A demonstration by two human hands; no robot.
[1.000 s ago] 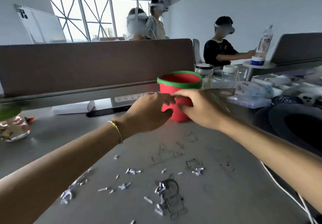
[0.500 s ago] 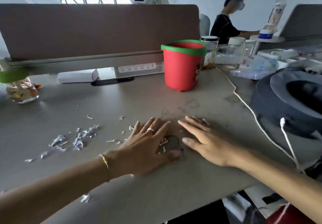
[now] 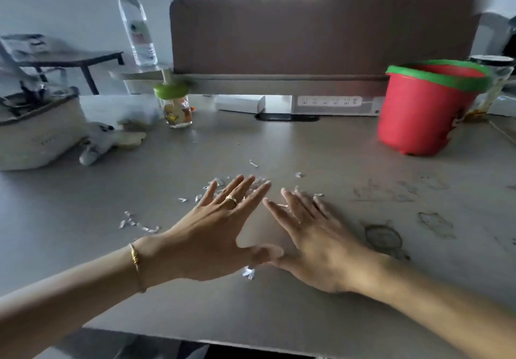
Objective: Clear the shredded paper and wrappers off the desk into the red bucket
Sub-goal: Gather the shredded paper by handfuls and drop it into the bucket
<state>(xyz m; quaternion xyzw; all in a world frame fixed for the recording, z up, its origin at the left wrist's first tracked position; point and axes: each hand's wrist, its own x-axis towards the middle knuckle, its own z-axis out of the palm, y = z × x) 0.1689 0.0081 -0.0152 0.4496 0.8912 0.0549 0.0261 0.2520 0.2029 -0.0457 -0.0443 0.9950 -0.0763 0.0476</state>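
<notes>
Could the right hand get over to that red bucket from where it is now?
Probably yes. The right hand lies flat and open on the desk, holding nothing, and the red bucket stands further back to its right, with only bare desk surface between them. The reach itself can't be judged for sure.

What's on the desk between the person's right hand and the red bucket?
In the head view, only bare desk with faint drawn marks lies between the right hand and the red bucket; one paper scrap sits nearby.
</notes>
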